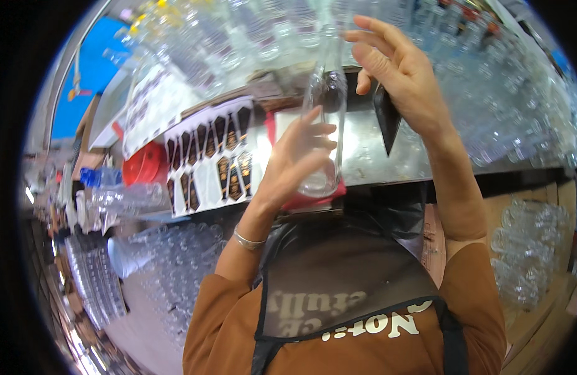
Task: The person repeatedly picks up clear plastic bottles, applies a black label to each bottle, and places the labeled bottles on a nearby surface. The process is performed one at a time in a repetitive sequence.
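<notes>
A clear glass bottle (326,106) stands upright in front of me, above the metal table (369,156). My left hand (294,159) wraps around its lower body from the left. My right hand (397,72) is raised beside the bottle's neck, fingers spread, with a black pointed label (386,119) hanging from it next to the glass. A silver bracelet (248,240) circles my left wrist. I wear a brown top and a dark apron (338,281).
A white backing sheet (210,156) with several black pointed labels lies on the table at left. Many clear bottles crowd the back (257,31) and the right (526,250). More bottles lie lower left (163,262). A red round thing (144,164) sits left.
</notes>
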The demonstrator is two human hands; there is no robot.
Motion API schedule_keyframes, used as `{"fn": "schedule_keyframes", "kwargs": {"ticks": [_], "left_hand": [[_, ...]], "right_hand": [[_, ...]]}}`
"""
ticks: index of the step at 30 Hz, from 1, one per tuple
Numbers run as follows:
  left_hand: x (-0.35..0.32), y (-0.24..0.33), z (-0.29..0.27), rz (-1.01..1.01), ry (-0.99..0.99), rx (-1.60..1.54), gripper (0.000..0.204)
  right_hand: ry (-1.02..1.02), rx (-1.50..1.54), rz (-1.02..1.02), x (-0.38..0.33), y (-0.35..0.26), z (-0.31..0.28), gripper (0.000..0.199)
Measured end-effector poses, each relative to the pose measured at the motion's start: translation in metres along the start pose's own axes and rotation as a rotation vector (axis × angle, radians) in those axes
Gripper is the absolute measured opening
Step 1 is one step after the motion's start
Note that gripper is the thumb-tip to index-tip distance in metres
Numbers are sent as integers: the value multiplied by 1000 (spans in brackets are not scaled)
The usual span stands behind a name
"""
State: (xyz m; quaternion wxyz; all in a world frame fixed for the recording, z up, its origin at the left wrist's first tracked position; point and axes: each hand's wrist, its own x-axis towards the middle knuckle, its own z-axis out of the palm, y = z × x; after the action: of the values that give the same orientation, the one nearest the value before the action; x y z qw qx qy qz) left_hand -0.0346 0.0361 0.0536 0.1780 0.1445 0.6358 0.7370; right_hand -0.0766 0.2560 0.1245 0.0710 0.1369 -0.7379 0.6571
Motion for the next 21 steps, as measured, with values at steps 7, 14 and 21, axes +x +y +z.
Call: {"fn": "schedule_keyframes", "kwargs": {"ticks": [7,14,21], "left_hand": [[-15,-25,-21,-77,357,164,64],[-32,-7,-21,35,382,462,57],[-25,-22,-21,40,424,361,59]], "right_hand": [[-188,-231,1,-74,53,65,54],[-262,-142,234,-70,86,63,53],[-241,-74,222,-71,103,68,47]]}}
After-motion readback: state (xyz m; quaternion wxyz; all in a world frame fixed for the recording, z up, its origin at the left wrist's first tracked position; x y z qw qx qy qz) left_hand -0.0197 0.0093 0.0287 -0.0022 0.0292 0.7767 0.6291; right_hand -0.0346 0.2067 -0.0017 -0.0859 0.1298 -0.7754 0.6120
